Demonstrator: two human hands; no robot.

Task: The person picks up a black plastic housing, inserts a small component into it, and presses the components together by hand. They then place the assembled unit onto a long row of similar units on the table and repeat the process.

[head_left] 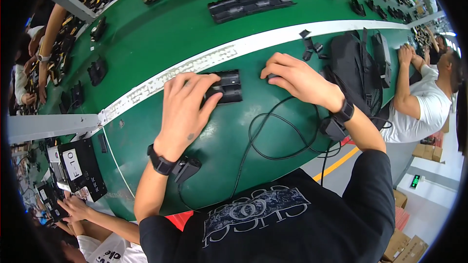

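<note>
A short black plastic housing [231,86] with a ribbed, hollow form lies on the green bench. My left hand [185,102] is closed on its left end, thumb along the near side and fingers over the far side. To the right, my right hand [300,78] has its fingers curled together in a pinch above the bench. A small dark bit shows at those fingertips, too hidden to name. Both wrists wear black straps with small black boxes. A thin black cable [251,139] loops over the bench between my forearms.
Beyond the white bench rail [253,43], a long black housing [251,5] and other black parts lie on a green surface. Small black pieces [312,46] and a black bag [351,58] sit at right. People work on both sides. A grey post [53,127] stands left.
</note>
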